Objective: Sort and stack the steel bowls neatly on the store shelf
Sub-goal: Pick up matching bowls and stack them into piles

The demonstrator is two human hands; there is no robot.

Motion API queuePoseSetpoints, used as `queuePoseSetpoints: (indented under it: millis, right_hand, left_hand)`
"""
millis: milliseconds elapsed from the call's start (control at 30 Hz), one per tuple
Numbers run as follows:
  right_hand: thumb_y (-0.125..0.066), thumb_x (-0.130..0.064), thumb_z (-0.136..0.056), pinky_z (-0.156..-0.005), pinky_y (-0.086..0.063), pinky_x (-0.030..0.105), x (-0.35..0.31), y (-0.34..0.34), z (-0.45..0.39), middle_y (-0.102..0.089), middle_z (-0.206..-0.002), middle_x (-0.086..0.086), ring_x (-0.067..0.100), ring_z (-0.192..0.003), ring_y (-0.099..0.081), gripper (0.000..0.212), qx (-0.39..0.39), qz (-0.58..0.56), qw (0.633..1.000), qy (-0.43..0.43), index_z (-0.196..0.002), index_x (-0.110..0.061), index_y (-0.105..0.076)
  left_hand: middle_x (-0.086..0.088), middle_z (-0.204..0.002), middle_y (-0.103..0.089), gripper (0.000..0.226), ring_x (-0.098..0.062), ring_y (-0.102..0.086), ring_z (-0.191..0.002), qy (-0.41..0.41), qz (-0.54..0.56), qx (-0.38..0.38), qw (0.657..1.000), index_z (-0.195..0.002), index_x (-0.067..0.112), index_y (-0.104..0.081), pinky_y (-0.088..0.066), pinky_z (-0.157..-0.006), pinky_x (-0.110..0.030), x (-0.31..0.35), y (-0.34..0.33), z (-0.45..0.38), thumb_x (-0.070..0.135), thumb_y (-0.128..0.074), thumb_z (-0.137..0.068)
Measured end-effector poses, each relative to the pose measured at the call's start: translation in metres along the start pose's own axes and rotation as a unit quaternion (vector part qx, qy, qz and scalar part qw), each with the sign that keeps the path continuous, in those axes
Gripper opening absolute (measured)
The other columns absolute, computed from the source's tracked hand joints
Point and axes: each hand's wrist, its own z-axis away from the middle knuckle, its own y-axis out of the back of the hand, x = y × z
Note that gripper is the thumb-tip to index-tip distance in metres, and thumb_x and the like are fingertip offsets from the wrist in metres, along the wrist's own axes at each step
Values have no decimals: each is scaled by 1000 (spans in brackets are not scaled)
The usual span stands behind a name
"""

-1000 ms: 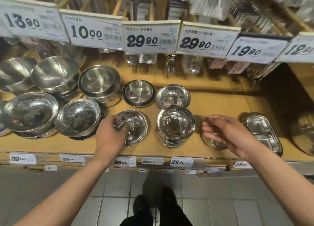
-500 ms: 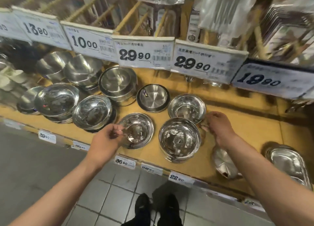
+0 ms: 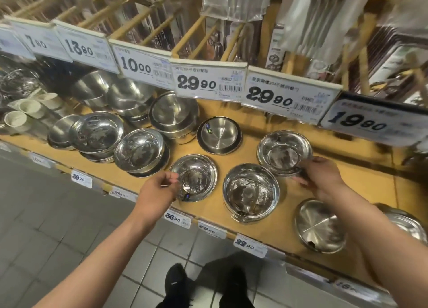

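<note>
Now my left hand [image 3: 157,189] pinches the near rim of a small shiny bowl [image 3: 194,177] at the front of the wooden shelf [image 3: 245,145]. My thumb and fingers are curled onto that rim. My right hand [image 3: 322,180] is on the near side of another small bowl [image 3: 284,152], further back and to the right. My fingers curl around its side, so I think I am holding it, but I cannot see how tight.

Between my two hands sits a short stack of bowls [image 3: 251,193], close to the shelf edge. I think my job right now is to put the small bowls that match into one pile.

To do it well, I should lift each bowl straight up, keep it level, and lower it gently so it sits inside the one below. Steel is slippery, so I should hold the rim firmly and go slow.

Both bowls sit upright, with the open side facing up. They are round, so they have no long side. They can drop in any way round.
</note>
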Motion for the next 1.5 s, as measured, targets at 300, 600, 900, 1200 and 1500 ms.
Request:
queuePoseSetpoints:
  millis: [300, 600, 900, 1200, 1500]
  right_hand:
    - [-65, -8, -97, -48, -60, 26, 7, 11, 31, -71, -86, 20, 21, -53, -72, 15, 57, -78, 995, -15, -95, 6, -62]
    - [-61, -8, -98, -44, -57, 23, -25, 36, 116, -70, -102, 20, 28, -69, -75, 13, 121, -146, 982, 22, -102, 4, -60]
    - [-57, -2, -98, -53, -60, 22, -41, -44, 226, -78, -88, 20, 24, -71, -78, 14, 39, -92, 994, 50, -105, 7, -66]
    - [-59, -4, -98, -69, -63, 38, -21, -174, 243, -76, -90, 27, 32, -85, -77, 20, -99, -43, 994, 0, -105, 14, -63]
    - [-58, -3, -98, -52, -61, 25, -23, -223, 237, -77, -92, 23, 32, -83, -77, 16, -137, -30, 990, 5, -111, 4, -65]
  left_hand:
    - [-2, -93, -65, 14, -19, -61, -83, -25, 9, -66, 997, -106, 11, -67, -55, -87, -41, 3, 12, -20, 4, -57, -98]
    - [0, -90, -69, 17, -14, -64, -79, -90, -22, -135, 987, -90, 19, -66, -55, -75, -30, 41, 20, -40, 10, -56, -100]
    - [-9, -117, -69, 23, -26, -69, -109, -63, 115, -419, 899, -111, 24, -66, -63, -78, -31, 86, 34, -1, 42, -55, -100]
    - [-12, -122, -74, 60, -35, -71, -110, 22, 222, -420, 880, -135, 22, -58, -62, -83, -53, 55, 112, -28, 63, -54, -90]
    - [-10, -111, -76, 36, -26, -77, -93, 39, 241, -243, 939, -123, 16, -60, -63, -66, -39, 14, 167, -44, 43, -48, -104]
